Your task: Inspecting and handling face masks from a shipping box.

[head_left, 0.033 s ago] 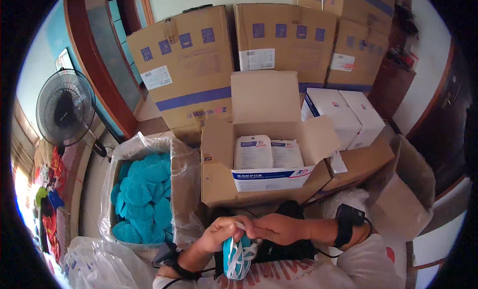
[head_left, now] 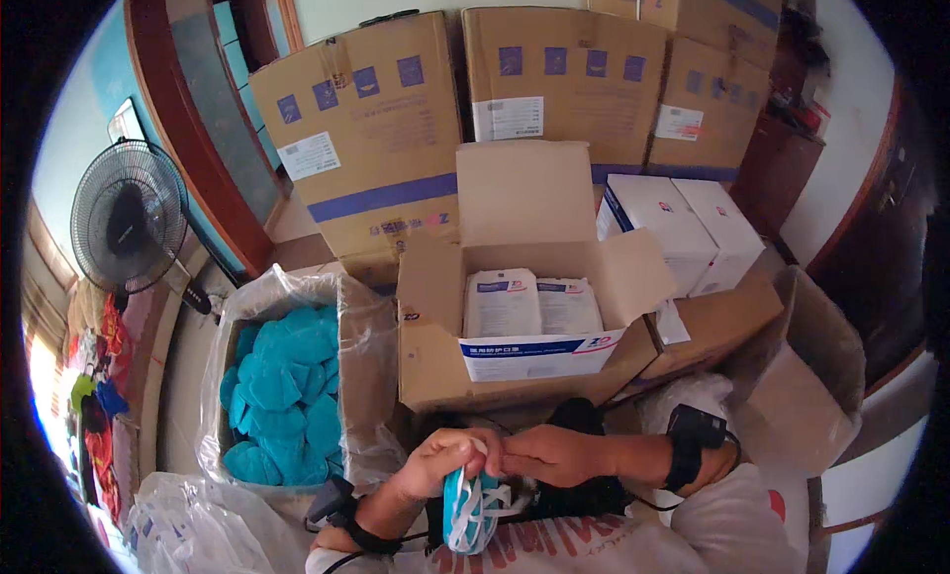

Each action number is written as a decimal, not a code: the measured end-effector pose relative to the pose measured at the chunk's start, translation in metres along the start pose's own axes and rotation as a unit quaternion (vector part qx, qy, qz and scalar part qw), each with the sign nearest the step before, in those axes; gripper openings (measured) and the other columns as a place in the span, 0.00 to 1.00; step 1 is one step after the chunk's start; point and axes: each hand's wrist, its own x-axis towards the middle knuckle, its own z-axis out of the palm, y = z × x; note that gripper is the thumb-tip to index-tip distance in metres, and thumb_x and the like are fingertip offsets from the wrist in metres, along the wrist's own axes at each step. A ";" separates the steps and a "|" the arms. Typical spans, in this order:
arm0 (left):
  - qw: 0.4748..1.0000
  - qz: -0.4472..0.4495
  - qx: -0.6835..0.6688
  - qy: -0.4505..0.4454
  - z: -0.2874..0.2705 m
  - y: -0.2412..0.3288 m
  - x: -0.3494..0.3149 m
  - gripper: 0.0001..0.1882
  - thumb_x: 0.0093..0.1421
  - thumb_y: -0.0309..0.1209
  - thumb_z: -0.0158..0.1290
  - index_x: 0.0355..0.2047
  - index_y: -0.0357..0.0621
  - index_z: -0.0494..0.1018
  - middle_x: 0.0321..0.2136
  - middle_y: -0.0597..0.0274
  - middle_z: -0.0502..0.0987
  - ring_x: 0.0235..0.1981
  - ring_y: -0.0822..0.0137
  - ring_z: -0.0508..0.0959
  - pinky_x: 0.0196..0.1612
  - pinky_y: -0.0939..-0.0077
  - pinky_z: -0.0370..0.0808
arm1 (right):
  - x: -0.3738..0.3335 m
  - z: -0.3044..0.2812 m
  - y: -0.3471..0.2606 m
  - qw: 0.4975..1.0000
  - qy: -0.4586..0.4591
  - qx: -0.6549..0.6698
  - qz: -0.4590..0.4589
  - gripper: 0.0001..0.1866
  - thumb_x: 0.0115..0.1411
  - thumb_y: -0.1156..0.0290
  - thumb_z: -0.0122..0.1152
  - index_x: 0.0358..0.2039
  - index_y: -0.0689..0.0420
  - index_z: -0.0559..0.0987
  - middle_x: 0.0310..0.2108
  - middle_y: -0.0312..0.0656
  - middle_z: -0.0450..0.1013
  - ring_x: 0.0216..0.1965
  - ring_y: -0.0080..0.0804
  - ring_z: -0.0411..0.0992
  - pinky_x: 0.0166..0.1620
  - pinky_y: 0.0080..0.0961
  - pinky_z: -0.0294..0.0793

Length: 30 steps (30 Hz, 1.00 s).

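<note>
Close to my body, a teal face mask [head_left: 471, 520] with white ear straps hangs below my left hand [head_left: 442, 462]. That hand is closed, its fingers gripping the top of the mask and its straps. My right hand [head_left: 550, 455] comes in from the right, with its fingers together and its tips touching the left fingers. What it pinches, if anything, is hidden between the hands. To the left, a plastic-lined carton [head_left: 368, 376] holds a heap of loose teal masks [head_left: 287, 391]. Ahead of the hands, an open white box [head_left: 534, 364] contains white packets [head_left: 503, 305] standing upright.
The white box stands on a brown carton [head_left: 426, 371]. Two closed white boxes [head_left: 658, 223] are behind it to the right. Large cartons [head_left: 361, 148] line the back. An open carton [head_left: 807, 416] is at right, a fan [head_left: 129, 218] at left, clear plastic bags [head_left: 198, 529] at lower left.
</note>
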 end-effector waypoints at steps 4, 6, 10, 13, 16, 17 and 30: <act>0.968 -0.087 0.145 -0.187 -0.010 -0.006 0.002 0.17 0.58 0.38 0.38 0.25 0.37 0.66 0.26 0.61 0.66 0.30 0.69 0.65 0.36 0.78 0.61 | -0.024 -0.004 0.018 0.985 -0.101 -0.137 -0.044 0.13 0.58 0.62 0.38 0.28 0.59 0.66 0.23 0.49 0.65 0.26 0.46 0.65 0.30 0.34 0.63; 0.942 -0.121 0.174 -0.261 0.003 0.006 0.002 0.14 0.59 0.34 0.37 0.27 0.35 0.65 0.27 0.60 0.66 0.31 0.68 0.64 0.37 0.77 0.61 | -0.036 -0.007 0.014 0.979 -0.154 -0.127 -0.049 0.14 0.59 0.60 0.37 0.28 0.59 0.65 0.24 0.50 0.65 0.27 0.47 0.65 0.31 0.36 0.63; 0.934 -0.078 0.195 -0.290 0.009 0.021 0.000 0.11 0.59 0.31 0.38 0.29 0.34 0.65 0.29 0.57 0.66 0.32 0.67 0.65 0.39 0.75 0.61 | -0.056 -0.021 -0.006 0.973 -0.203 -0.106 0.040 0.17 0.59 0.59 0.33 0.29 0.60 0.63 0.25 0.52 0.64 0.30 0.48 0.65 0.32 0.37 0.63; 0.937 -0.104 0.197 -0.267 0.014 0.024 -0.003 0.11 0.59 0.31 0.38 0.31 0.33 0.65 0.32 0.55 0.66 0.34 0.64 0.66 0.40 0.74 0.62 | -0.067 -0.029 -0.014 0.961 -0.243 -0.075 0.110 0.17 0.60 0.58 0.32 0.28 0.60 0.63 0.24 0.51 0.64 0.29 0.46 0.65 0.32 0.35 0.63; 0.934 -0.137 0.190 -0.269 0.015 0.025 -0.002 0.11 0.59 0.30 0.38 0.33 0.32 0.65 0.34 0.54 0.67 0.36 0.62 0.66 0.40 0.73 0.62 | -0.077 -0.032 -0.013 0.970 -0.220 -0.040 0.100 0.15 0.60 0.60 0.33 0.27 0.60 0.62 0.21 0.51 0.61 0.25 0.44 0.62 0.31 0.33 0.61; 0.936 -0.120 0.197 -0.267 0.015 0.023 -0.003 0.12 0.59 0.30 0.38 0.33 0.32 0.65 0.34 0.54 0.67 0.36 0.62 0.67 0.40 0.73 0.63 | -0.079 -0.032 -0.012 0.965 -0.229 -0.031 0.126 0.16 0.60 0.59 0.33 0.28 0.60 0.63 0.23 0.49 0.63 0.26 0.41 0.63 0.32 0.32 0.62; 0.896 -0.029 0.382 0.223 -0.038 0.020 -0.010 0.09 0.52 0.30 0.45 0.20 0.38 0.68 0.37 0.52 0.66 0.34 0.61 0.68 0.37 0.70 0.65 | -0.211 -0.071 0.107 0.881 0.238 0.270 0.307 0.12 0.54 0.60 0.44 0.23 0.54 0.68 0.17 0.31 0.62 0.20 0.17 0.60 0.23 0.13 0.60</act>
